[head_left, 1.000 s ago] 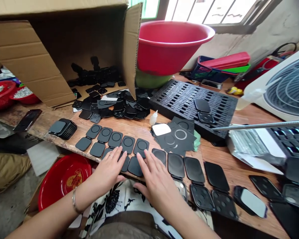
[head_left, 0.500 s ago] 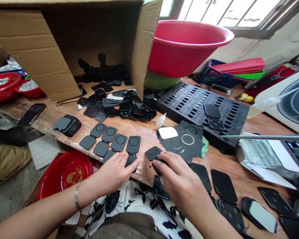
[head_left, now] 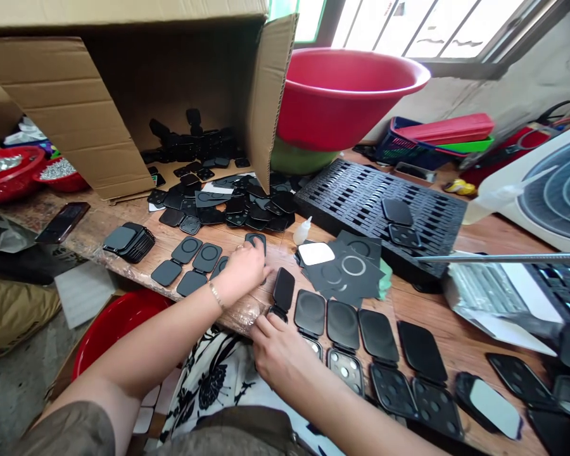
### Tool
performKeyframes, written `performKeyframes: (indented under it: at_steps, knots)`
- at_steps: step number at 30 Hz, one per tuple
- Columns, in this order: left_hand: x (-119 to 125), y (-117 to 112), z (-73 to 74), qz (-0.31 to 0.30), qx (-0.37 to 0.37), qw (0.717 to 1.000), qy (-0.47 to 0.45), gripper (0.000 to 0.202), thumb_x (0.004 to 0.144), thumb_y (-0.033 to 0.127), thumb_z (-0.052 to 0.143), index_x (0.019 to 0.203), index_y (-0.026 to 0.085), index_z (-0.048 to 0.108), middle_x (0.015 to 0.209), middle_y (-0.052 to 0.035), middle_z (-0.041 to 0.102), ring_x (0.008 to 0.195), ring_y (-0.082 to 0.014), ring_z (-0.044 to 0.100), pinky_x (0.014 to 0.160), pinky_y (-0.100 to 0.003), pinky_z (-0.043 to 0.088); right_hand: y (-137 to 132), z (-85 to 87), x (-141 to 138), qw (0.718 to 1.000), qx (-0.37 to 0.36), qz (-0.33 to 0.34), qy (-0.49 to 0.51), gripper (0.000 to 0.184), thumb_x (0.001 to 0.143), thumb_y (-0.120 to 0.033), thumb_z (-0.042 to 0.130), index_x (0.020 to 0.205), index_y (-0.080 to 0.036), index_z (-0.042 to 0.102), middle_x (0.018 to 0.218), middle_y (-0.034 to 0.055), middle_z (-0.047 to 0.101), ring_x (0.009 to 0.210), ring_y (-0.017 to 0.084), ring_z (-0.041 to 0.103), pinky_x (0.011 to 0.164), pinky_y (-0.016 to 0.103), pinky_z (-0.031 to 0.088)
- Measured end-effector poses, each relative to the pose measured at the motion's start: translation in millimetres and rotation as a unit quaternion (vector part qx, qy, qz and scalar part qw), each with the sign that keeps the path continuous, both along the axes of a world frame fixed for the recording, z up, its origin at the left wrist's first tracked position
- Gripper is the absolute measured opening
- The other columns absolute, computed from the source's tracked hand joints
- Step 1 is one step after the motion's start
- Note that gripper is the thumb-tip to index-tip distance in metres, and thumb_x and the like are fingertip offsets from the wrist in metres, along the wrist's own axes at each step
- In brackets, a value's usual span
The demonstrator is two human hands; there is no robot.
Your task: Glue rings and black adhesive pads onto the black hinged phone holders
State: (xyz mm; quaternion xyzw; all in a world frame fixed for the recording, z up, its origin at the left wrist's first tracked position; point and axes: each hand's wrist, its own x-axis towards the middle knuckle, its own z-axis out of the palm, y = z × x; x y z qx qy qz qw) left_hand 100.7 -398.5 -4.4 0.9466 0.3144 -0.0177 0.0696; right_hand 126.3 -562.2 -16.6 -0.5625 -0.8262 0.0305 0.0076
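My left hand is over the row of black folding charger pads, its fingers closed on one pad at the row's right end. Most of that pad is hidden under my fingers. Near the table's front edge, my right hand grips the lower end of another folding charger pad, whose upper panel is tilted up on edge. To its right stands a row of opened pads, their lower halves showing round inserts. Left of my left hand lie ring-marked pads in pairs of panels.
A stack of pads and a phone lie at left. Behind are a cardboard box, a loose pile of black parts, and a red tub. A small dropper bottle, dark sheets and a black slotted tray are at centre right.
My left hand has moved away from me, and the row's right-end pad has shifted with it. My right hand has moved left and down; the pad by it now stands tilted.
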Motion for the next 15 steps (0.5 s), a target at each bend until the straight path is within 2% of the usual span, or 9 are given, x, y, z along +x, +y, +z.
performKeyframes:
  at_steps: [4,7,9,12,15]
  knots:
    - [20,10,-4.4,-0.019,-0.022,1.000,-0.002,0.067,0.085,0.017,0.060,0.140,-0.010,0.034,0.102,-0.0297,0.067,0.101,-0.0372,0.068,0.083,-0.039,0.051,-4,8.7,2,1.000,-0.015,0.009,0.013,0.015,0.091,-0.016,0.059,0.080,-0.014,0.069,0.083,0.0086,0.064,0.086,0.022,0.053,0.070,0.036,0.038]
    - [18,13,1.6,-0.011,-0.045,0.999,-0.017,0.065,0.081,0.006,0.055,0.141,-0.007,0.034,0.097,-0.0270,0.069,0.099,-0.0365,0.069,0.081,-0.039,0.052,-12,16.0,7,0.997,-0.014,0.009,0.071,0.013,0.091,-0.013,0.056,0.083,-0.016,0.065,0.084,0.0055,0.062,0.083,0.020,0.052,0.069,0.033,0.038]
    - [8,14,8.2,0.007,-0.065,0.997,-0.034,0.063,0.080,0.003,0.050,0.141,-0.003,0.036,0.095,-0.0242,0.070,0.096,-0.0343,0.070,0.079,-0.038,0.052,-16,17.7,17,0.990,0.002,-0.039,0.133,0.017,0.090,-0.006,0.051,0.085,-0.018,0.063,0.089,0.0052,0.064,0.085,0.019,0.053,0.072,0.032,0.040]
    - [-22,9,12.1,0.026,-0.107,0.992,-0.062,0.060,0.081,0.003,0.047,0.141,0.007,0.038,0.092,-0.0150,0.072,0.088,-0.0255,0.071,0.075,-0.031,0.053,-16,13.8,43,0.962,0.046,-0.161,0.218,0.028,0.085,0.000,0.045,0.096,-0.017,0.063,0.109,0.0097,0.065,0.100,0.021,0.055,0.085,0.034,0.045]
    - [-58,-4,-0.9,0.030,-0.198,0.975,-0.093,0.057,0.085,0.009,0.047,0.141,0.014,0.040,0.080,-0.0029,0.069,0.072,-0.0166,0.068,0.065,-0.024,0.052,-12,4.8,66,0.941,0.042,-0.236,0.239,0.034,0.085,-0.002,0.043,0.107,-0.017,0.063,0.125,0.0128,0.060,0.117,0.025,0.053,0.096,0.041,0.046]
